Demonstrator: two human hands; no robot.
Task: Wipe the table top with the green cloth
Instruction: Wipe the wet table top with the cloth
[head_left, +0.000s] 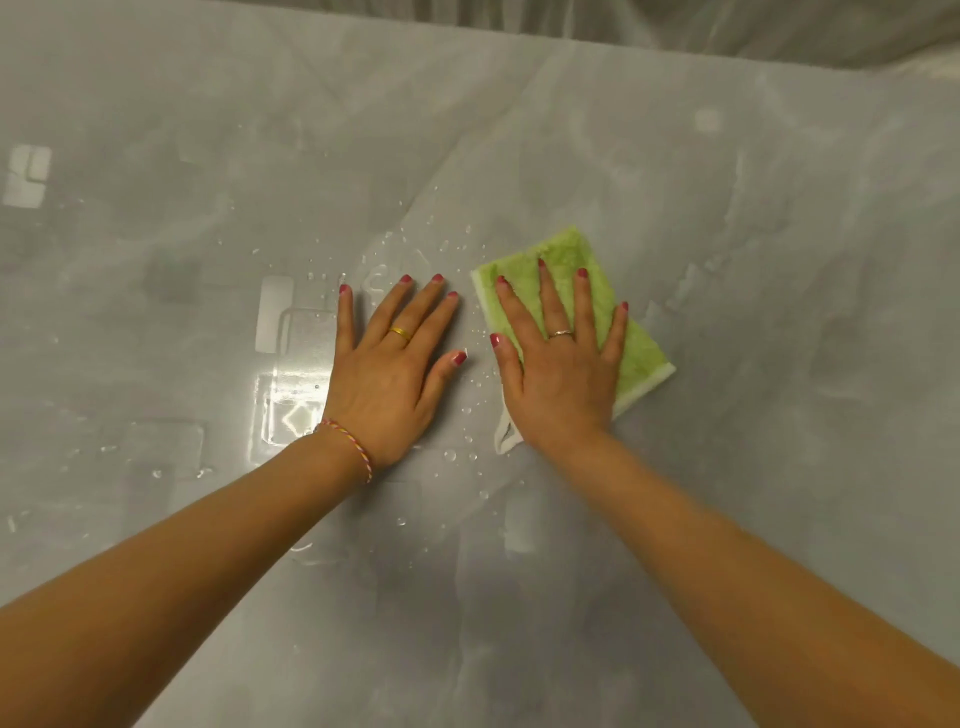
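Observation:
A folded green cloth (589, 262) with a white edge lies flat on the glossy grey table top (779, 286), right of centre. My right hand (563, 369) presses down on it, palm flat and fingers spread, covering most of the cloth. My left hand (387, 374) rests flat on the bare table just left of the cloth, fingers apart, holding nothing. Water droplets (449, 455) dot the surface between and around both hands.
The table's far edge (675, 54) runs along the top of the view, with pale fabric behind it. Bright reflections of lights (272, 314) show on the wet surface to the left of my left hand.

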